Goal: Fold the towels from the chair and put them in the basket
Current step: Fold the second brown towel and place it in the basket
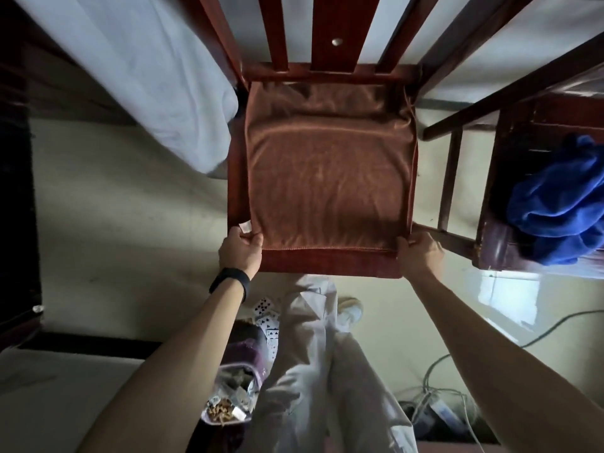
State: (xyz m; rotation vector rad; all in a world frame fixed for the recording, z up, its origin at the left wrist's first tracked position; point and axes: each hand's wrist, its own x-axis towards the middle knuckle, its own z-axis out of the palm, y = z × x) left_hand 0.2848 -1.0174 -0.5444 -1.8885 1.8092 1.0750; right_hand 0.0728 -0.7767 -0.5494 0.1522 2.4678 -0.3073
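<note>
Head view, looking down: a brown towel (327, 178) lies spread flat over the seat of a red-brown wooden chair (327, 264). The left hand (242, 250) pinches the near left corner beside a small white tag (245, 226); the right hand (420, 256) grips the near right corner, fingers curled over the edge. To fold well, both corners should probably lift together and travel evenly to the far edge, hems aligned. A crumpled blue towel (555, 204) lies on wooden furniture at right. No basket is clearly visible.

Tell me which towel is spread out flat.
The brown towel, flat on the seat, left hand and right hand gripping its corners; the blue towel lies bunched.
</note>
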